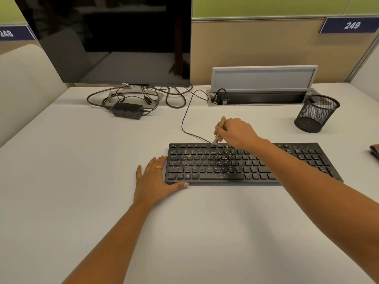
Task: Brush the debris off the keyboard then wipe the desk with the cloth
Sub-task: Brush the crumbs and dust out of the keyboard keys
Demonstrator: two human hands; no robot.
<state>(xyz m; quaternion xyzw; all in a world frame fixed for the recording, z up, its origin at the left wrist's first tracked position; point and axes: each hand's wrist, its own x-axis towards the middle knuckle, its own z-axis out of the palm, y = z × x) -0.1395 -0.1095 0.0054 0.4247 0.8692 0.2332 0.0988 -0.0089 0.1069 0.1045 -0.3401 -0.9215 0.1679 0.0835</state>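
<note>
Head view: brushing step in hand. Wooden brush (pixel 219 129) pinched by right hand (pixel 235 133), bristles at top key row of crumb-strewn keyboard (pixel 287 160), braced by flat left hand (pixel 155 179). Sweeps across keys judged next; cloth (pixel 375 150) partly seen at right edge

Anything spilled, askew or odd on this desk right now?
Yes: pale crumbs litter the keyboard, thickest over its left and middle keys. The right hand holds a brush at the top row; the left hand rests flat beside it.
</note>
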